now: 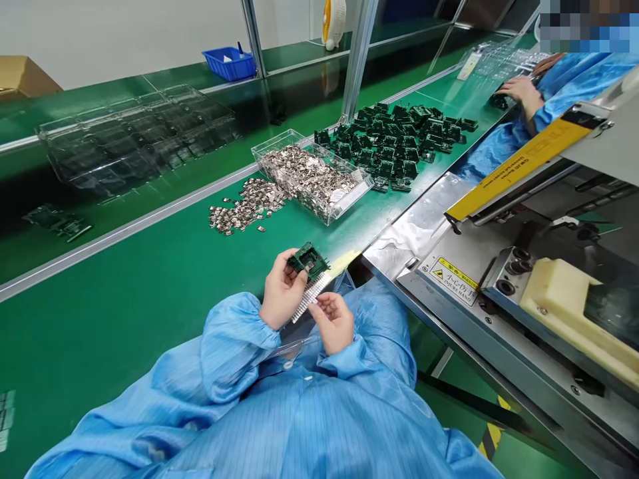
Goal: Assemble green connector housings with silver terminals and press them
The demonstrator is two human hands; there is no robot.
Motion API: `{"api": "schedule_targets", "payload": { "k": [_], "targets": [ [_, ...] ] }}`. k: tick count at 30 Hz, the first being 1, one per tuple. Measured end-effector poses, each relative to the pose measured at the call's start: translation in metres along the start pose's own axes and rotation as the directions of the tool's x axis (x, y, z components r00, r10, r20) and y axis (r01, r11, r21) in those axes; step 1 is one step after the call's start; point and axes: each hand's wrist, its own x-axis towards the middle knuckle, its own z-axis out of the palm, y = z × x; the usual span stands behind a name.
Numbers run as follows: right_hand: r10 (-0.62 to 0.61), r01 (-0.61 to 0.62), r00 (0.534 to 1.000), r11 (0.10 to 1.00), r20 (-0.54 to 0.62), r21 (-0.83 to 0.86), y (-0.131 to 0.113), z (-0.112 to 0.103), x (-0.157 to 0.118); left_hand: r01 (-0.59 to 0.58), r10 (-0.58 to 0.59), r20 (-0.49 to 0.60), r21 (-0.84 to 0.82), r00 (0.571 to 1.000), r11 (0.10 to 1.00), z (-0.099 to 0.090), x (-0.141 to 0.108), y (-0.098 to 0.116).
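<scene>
My left hand [280, 293] grips a small dark green circuit board [309, 259] between thumb and fingers, above the bench's front edge. Under the board lies a sheet of small white labels [312, 293] ruled in narrow rows, with a yellow part [344, 261] at its far end. My right hand [334, 322] is closed in a pinch at the sheet's near edge. Whether a single label is between those fingertips is too small to tell. Beyond both hands, a clear plastic box [344, 207] holds many small silvery metal pieces, and a loose heap of metal pieces [247, 205] lies beside it.
A large pile of green boards [394, 143] covers the bench behind the box. At the right stands a machine [504, 279] with a hand-injury warning label. A co-worker's hand [522, 90] is at the far right. Clear trays [140, 136] and a blue bin [229, 64] are further back.
</scene>
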Motion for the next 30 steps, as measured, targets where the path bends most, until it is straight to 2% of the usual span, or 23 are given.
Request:
{"api": "schedule_targets", "payload": {
  "k": [4,11,17,20,23,26,30],
  "targets": [
    [-0.008,0.008,1.0,0.995,0.001,-0.095,0.002,0.007,-0.001,-0.006,0.005,0.012,0.018,1.0,1.0,0.0,-0.001,0.0],
    [-0.142,0.137,0.99,0.938,0.005,-0.319,0.0,0.003,-0.005,-0.014,0.011,0.04,0.065,0.999,0.998,0.0,-0.002,-0.001],
    [-0.222,0.237,0.971,0.881,0.084,-0.409,-0.003,-0.003,-0.008,-0.017,0.013,0.045,0.081,0.999,0.997,-0.002,-0.003,-0.004],
    [-0.256,0.318,0.948,0.788,0.19,-0.527,-0.009,-0.009,-0.006,-0.011,0.008,0.037,0.104,0.999,0.995,-0.002,-0.004,-0.005],
    [-0.166,0.347,0.934,0.627,0.315,-0.698,-0.021,-0.014,-0.002,0.002,-0.007,0.043,0.108,0.999,0.994,-0.002,-0.004,-0.006],
    [0.03,0.34,0.917,0.463,0.397,-0.819,-0.037,-0.015,0.002,0.013,-0.018,0.052,0.092,0.998,0.996,-0.002,-0.004,-0.005],
    [0.249,0.281,0.888,0.373,0.388,-0.884,-0.048,-0.016,0.013,0.028,-0.031,0.045,0.07,0.999,0.997,-0.001,-0.003,-0.003]
  ]
}}
